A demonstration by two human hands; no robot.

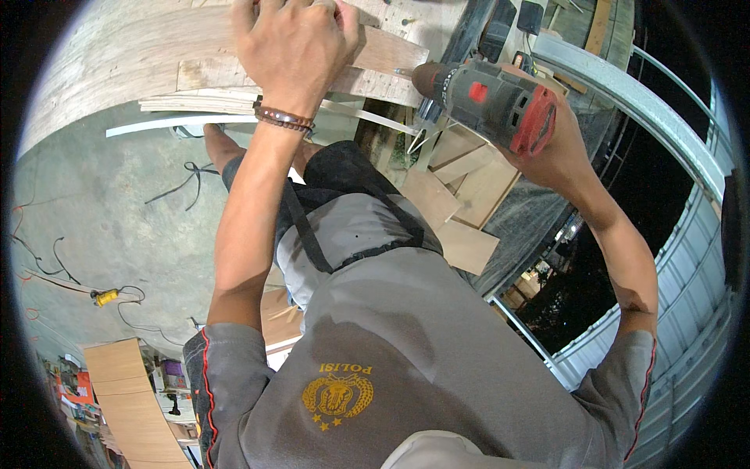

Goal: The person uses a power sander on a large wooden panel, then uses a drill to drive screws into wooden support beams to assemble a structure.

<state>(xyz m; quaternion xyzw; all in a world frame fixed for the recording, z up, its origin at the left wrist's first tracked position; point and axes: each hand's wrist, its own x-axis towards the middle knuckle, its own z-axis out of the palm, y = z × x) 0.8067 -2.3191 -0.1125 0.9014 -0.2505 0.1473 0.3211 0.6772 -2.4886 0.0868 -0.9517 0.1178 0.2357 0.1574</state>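
A cordless drill (484, 98), dark grey with red parts, is gripped in my right hand (561, 156). It lies nearly level, its chuck pointing left and its bit by the right end of a pale wooden strip (391, 53). My left hand (293, 43) bears down on that strip with curled fingers, partly cut off by the upper edge of the picture. Under the strip lies a wooden board (215, 74) at the edge of a wide wooden surface (101, 86). Whether the bit touches the wood I cannot tell.
Thin wooden slats (195, 103) stick out below the board. Loose plywood pieces (461, 184) lie beneath the drill. A metal beam (625, 94) curves along the right. On the concrete floor (141, 250) are black straps (191, 184) and a yellow cable connector (105, 297).
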